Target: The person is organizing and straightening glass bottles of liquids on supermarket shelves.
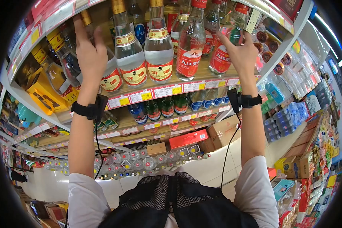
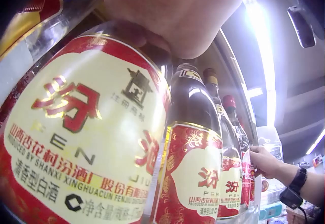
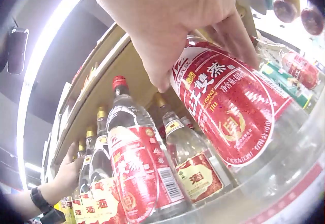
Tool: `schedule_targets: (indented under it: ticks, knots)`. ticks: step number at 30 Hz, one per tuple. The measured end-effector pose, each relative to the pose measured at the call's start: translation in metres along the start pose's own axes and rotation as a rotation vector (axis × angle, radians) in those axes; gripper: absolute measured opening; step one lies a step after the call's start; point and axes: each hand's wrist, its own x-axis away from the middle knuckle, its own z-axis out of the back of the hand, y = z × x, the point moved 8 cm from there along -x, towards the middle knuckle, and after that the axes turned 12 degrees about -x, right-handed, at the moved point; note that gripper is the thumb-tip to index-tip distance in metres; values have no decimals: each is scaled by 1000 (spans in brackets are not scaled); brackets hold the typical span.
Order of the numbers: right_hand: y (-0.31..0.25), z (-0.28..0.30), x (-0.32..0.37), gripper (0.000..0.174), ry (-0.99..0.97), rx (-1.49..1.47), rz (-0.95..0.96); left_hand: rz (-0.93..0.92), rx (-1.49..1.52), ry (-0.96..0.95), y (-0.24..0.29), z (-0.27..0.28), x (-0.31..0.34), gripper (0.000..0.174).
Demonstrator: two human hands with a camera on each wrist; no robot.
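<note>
My left hand (image 1: 91, 59) is at the left end of the front row, thumb and fingers on either side of a clear glass liquor bottle (image 2: 86, 117) with a cream-and-red label. My palm covers part of that bottle's shoulder in the left wrist view. At the right end of the same shelf, my right hand (image 1: 241, 57) grips a clear bottle with a red label (image 3: 228, 102) around its upper body. That bottle leans in the right wrist view. Between the hands stand two more cream-label bottles (image 1: 133, 64) and another red-label bottle (image 1: 190, 53) with a red cap.
Price tags (image 1: 171, 90) run along the shelf edge (image 1: 148, 99). Yellow boxes (image 1: 45, 93) and bottles fill the left bay. Lower shelves hold green and blue bottles (image 1: 167, 106), and large jugs (image 1: 148, 161) stand on the floor. Round packages (image 1: 268, 45) hang at the right.
</note>
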Motion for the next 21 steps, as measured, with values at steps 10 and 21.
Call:
schedule_targets:
  ticks: [10,21]
  knots:
    - [-12,-22,10,65,33,-21,-7,127,62,-95,-2,-3,2,59]
    - [-26,-28,12,75,-1,27,-10,44,43,-33,-4,-3,0,59]
